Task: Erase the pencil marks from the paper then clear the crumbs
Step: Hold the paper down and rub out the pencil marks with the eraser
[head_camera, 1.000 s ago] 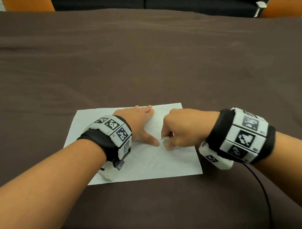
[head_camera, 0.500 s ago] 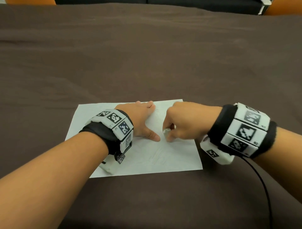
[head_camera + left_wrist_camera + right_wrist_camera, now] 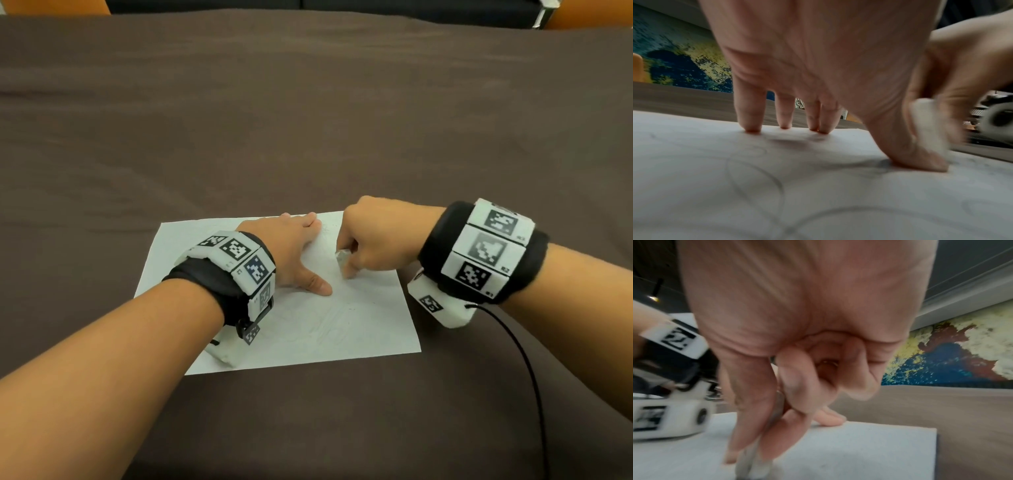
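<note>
A white sheet of paper (image 3: 370,325) with faint pencil curves (image 3: 756,181) lies on the brown tablecloth. My left hand (image 3: 294,253) presses flat on the paper, fingers straight and thumb spread. Just right of that thumb, my right hand (image 3: 370,236) pinches a small white eraser (image 3: 342,261) between thumb and fingers, its tip down on the paper. The left wrist view shows the eraser (image 3: 929,126) blurred beside the left thumb. In the right wrist view the eraser (image 3: 752,462) sticks out below the curled fingers onto the paper (image 3: 859,451).
The brown cloth-covered table (image 3: 308,120) spreads wide around the paper. A black cable (image 3: 527,370) runs from my right wrist toward the near edge. Orange chair backs (image 3: 589,13) and a dark sofa stand beyond the far edge.
My right hand with the eraser has shifted a little up the paper, toward its far edge. The left hand stays pressed in place.
</note>
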Demonstrator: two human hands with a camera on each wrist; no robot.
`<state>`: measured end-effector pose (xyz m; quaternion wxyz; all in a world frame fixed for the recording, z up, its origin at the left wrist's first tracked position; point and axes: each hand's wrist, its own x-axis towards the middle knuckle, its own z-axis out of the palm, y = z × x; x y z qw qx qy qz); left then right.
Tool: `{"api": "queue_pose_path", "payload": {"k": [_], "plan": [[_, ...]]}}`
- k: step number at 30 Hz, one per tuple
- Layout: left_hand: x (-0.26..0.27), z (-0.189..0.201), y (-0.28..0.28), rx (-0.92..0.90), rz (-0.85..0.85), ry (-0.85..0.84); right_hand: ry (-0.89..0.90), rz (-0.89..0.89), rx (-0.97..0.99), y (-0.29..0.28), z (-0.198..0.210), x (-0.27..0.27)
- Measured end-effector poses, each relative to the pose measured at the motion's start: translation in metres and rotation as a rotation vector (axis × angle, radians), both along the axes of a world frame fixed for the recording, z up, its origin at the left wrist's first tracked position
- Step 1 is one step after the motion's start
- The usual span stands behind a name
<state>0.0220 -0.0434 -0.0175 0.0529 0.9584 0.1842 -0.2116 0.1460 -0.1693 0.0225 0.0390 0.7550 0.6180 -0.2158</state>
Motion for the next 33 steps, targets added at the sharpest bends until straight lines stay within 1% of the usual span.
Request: {"api": "queue_pose_path", "payload": {"k": [2, 6, 9, 11, 13, 15, 17, 21, 24, 26, 29, 33], "plan": [[-0.001, 0.000, -0.001, -0.002, 0.004, 0.006, 0.034, 0.020, -0.040, -0.011, -0.004, -0.008], [-0.001, 0.003, -0.003, 0.003, 0.006, 0.008, 0.075, 0.147, -0.125, -0.035, -0.001, -0.026], [0.000, 0.004, -0.004, 0.014, 0.000, 0.013, 0.089, 0.161, -0.186, -0.038, 0.005, -0.030], [0.000, 0.003, -0.004, 0.013, 0.001, 0.019, 0.044, 0.141, -0.138, -0.031, 0.004, -0.025], [0.000, 0.003, -0.003, 0.007, -0.003, 0.013, -0.016, 0.059, -0.063, -0.018, 0.001, -0.015], [0.000, 0.002, -0.002, 0.007, -0.009, 0.006, -0.032, -0.010, -0.016, -0.007, 0.002, -0.006], [0.000, 0.001, -0.001, 0.010, -0.009, 0.004, -0.030, -0.012, 0.010, -0.002, 0.001, -0.002], [0.000, 0.000, -0.002, 0.012, 0.003, 0.014, 0.002, 0.081, -0.034, -0.019, -0.007, -0.016], [0.001, -0.001, -0.001, 0.012, 0.003, 0.015, 0.070, 0.167, -0.095, -0.037, -0.006, -0.031], [0.001, -0.001, -0.001, 0.012, 0.001, 0.019, 0.080, 0.191, -0.137, -0.041, -0.004, -0.034], [0.001, 0.000, -0.002, 0.008, 0.011, 0.025, 0.055, 0.142, -0.124, -0.032, 0.000, -0.029], [0.000, 0.001, -0.002, 0.005, -0.002, 0.007, -0.020, 0.014, -0.033, -0.005, 0.001, -0.010]]}}
